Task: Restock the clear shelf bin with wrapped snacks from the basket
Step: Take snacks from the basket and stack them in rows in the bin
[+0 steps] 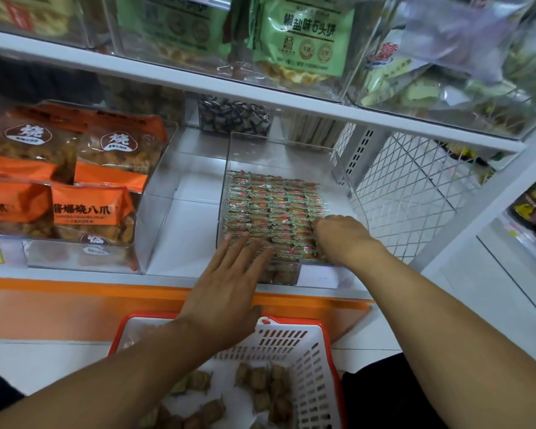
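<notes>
A clear shelf bin (229,156) stands on the lower white shelf and holds rows of small wrapped snacks (273,205) with green and pink wrappers. My left hand (229,289) lies flat, fingers spread, on the front rows of the snacks. My right hand (341,239) reaches into the bin's right front corner, fingers curled down among the snacks; whether it grips one is hidden. Below, a white basket with a red rim (310,351) holds several brown wrapped snacks (260,382).
Orange snack bags (84,184) fill a clear bin on the left. An empty clear bin (180,193) sits between them. A white wire mesh divider (409,187) stands to the right. The upper shelf (198,78) carries bins of green packets. An orange ledge (75,292) runs below.
</notes>
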